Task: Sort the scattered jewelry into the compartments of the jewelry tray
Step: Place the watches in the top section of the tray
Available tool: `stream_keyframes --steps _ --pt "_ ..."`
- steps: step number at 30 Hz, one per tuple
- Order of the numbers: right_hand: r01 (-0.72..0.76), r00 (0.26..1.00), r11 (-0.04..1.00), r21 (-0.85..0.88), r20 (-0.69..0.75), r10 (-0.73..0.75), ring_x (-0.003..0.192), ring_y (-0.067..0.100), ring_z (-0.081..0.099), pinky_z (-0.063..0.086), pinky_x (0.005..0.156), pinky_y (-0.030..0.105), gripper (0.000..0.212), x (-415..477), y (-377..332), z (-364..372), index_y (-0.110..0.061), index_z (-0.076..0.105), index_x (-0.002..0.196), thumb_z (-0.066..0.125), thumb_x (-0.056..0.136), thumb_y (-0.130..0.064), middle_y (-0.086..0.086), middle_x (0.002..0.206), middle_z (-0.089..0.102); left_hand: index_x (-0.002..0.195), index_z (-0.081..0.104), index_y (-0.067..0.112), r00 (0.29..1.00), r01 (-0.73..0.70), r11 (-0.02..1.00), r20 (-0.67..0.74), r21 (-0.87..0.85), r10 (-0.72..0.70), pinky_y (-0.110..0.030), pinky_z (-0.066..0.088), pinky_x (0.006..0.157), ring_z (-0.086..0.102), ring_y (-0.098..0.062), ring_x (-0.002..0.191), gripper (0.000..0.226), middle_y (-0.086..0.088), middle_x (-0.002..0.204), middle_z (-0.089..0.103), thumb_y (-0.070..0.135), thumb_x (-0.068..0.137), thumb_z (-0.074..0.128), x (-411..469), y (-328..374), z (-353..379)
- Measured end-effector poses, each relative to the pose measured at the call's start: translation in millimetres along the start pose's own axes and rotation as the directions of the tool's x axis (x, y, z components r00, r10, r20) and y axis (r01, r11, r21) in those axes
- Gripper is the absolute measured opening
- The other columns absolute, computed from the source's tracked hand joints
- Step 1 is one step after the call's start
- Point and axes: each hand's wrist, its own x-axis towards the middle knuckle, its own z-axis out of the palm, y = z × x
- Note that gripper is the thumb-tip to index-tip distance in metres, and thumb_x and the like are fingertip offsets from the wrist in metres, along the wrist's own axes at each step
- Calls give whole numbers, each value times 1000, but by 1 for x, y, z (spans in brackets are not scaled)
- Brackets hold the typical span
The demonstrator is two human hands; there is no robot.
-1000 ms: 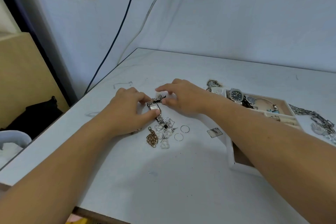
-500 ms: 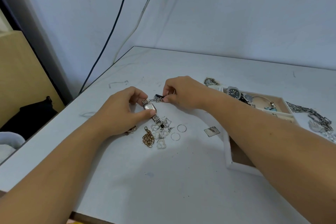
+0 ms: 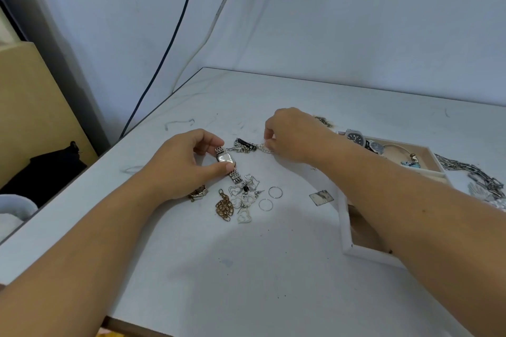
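Since the earlier frame my right hand has drawn rightward, away from my left hand, stretching a thin silver chain between them. I see my left thumb and fingers clamped on the square-faced watch, just above the white table; my right fingertips are pinched together on the chain's end. Below the watch lie heart charms, a bronze filigree pendant and two thin rings, unmoved. Right of them sits the jewelry tray, partly under my right forearm, with two watches in its far compartment. White cloth backs the table; a dark cable hangs down it.
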Motion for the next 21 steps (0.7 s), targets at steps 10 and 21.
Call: stream_keyframes --steps 10,21 --pt "63 994 993 97 82 -71 114 23 41 35 94 41 37 3 -17 5 -29 62 113 47 89 -52 -1 120 51 106 62 32 999 52 996 14 -67 -51 -12 39 76 58 -2 95 47 14 91 65 36 65 83 2 1 -3" --pt "99 990 990 98 92 -108 91 26 51 40 81 38 22 6 -20 5 -11 59 98 50 89 -30 6 98 56 98 68 30 997 72 987 43 -144 -67 -20 48 74 63 -7 75 26 -1 89 70 32 74 77 4 0 -4"
